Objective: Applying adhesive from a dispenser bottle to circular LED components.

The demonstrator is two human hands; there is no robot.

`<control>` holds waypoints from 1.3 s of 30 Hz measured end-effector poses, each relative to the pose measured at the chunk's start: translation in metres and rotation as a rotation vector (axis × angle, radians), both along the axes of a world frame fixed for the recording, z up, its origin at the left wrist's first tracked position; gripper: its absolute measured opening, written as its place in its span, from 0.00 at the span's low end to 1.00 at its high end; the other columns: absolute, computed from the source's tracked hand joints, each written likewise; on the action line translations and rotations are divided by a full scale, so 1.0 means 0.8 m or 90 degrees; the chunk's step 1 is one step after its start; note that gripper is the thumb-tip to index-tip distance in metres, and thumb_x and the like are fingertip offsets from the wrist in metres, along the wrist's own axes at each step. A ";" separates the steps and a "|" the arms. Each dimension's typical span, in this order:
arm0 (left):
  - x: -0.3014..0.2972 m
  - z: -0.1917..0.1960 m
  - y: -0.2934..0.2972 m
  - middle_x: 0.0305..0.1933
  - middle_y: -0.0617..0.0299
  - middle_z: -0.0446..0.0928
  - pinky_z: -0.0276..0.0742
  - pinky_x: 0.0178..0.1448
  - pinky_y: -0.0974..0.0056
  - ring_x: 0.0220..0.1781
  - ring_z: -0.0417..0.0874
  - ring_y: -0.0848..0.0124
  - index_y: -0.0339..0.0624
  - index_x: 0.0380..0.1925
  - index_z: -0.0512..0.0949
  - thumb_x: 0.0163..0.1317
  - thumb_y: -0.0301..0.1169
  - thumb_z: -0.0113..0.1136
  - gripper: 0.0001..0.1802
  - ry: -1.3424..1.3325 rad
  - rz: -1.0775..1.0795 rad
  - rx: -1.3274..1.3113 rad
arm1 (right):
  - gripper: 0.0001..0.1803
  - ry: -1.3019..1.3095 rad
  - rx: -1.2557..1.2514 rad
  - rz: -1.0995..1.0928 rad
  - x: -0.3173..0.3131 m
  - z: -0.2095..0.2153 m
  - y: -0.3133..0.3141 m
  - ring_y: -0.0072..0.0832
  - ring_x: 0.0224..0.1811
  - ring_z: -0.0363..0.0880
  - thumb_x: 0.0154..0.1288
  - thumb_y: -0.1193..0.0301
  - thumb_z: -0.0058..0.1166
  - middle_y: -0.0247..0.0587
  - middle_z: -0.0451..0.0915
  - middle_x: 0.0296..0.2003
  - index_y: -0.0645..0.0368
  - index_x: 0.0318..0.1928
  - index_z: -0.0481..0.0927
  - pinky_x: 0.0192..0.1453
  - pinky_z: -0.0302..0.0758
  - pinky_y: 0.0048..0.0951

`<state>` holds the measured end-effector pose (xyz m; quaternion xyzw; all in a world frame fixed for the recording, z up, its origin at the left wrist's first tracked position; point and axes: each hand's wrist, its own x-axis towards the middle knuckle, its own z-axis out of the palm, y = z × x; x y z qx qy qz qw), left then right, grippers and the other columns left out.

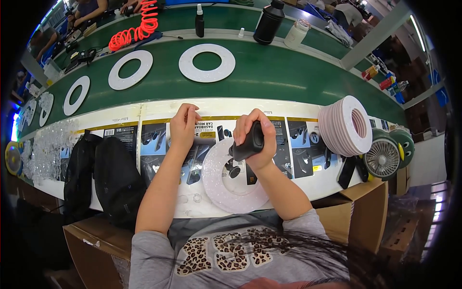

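Note:
My right hand [257, 137] grips a black tool [249, 143] with a thick handle, its tip pointing down over a white glittery ring [216, 185] that lies flat on the work surface in front of me. My left hand [183, 126] rests on the surface just beyond the ring's far left, fingers curled down on the printed sheets [154, 144], holding nothing. A small black part [234, 172] sits inside the ring's hole under the tool.
A stack of white rings [344, 125] leans at the right, beside a small fan [382, 158]. Two more rings [207, 62] lie on the green belt [269, 72]. Black bags [113, 178] sit at left, clear parts [50, 144] farther left. Bottles [268, 21] and a red coiled hose [137, 26] stand behind.

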<state>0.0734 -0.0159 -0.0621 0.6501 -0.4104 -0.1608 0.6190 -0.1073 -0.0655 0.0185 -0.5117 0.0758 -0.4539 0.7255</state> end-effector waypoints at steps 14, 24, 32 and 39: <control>0.000 0.000 -0.001 0.22 0.62 0.77 0.71 0.32 0.71 0.25 0.77 0.76 0.38 0.35 0.76 0.69 0.33 0.48 0.11 0.001 0.001 0.008 | 0.20 0.000 0.021 -0.011 -0.001 0.004 0.001 0.22 0.20 0.63 0.69 0.54 0.35 0.37 0.65 0.18 0.57 0.28 0.62 0.27 0.63 0.22; -0.002 0.006 0.000 0.24 0.63 0.76 0.71 0.34 0.73 0.27 0.75 0.78 0.37 0.36 0.75 0.71 0.32 0.45 0.12 0.015 -0.026 0.030 | 0.20 -0.017 0.030 0.087 -0.006 0.020 0.030 0.24 0.21 0.64 0.70 0.56 0.33 0.38 0.67 0.19 0.57 0.28 0.63 0.30 0.65 0.24; 0.000 0.000 0.000 0.22 0.62 0.77 0.71 0.32 0.71 0.25 0.77 0.76 0.37 0.35 0.75 0.70 0.34 0.48 0.11 0.014 -0.011 0.001 | 0.23 0.034 0.033 0.109 0.000 0.009 0.039 0.22 0.21 0.64 0.69 0.52 0.36 0.38 0.67 0.18 0.59 0.27 0.63 0.30 0.65 0.23; -0.001 0.001 -0.001 0.22 0.62 0.76 0.71 0.32 0.71 0.25 0.77 0.76 0.38 0.35 0.75 0.70 0.34 0.47 0.11 0.019 -0.016 -0.001 | 0.23 0.040 0.027 0.099 0.002 0.007 0.037 0.22 0.21 0.64 0.69 0.51 0.36 0.38 0.67 0.17 0.59 0.27 0.63 0.30 0.65 0.23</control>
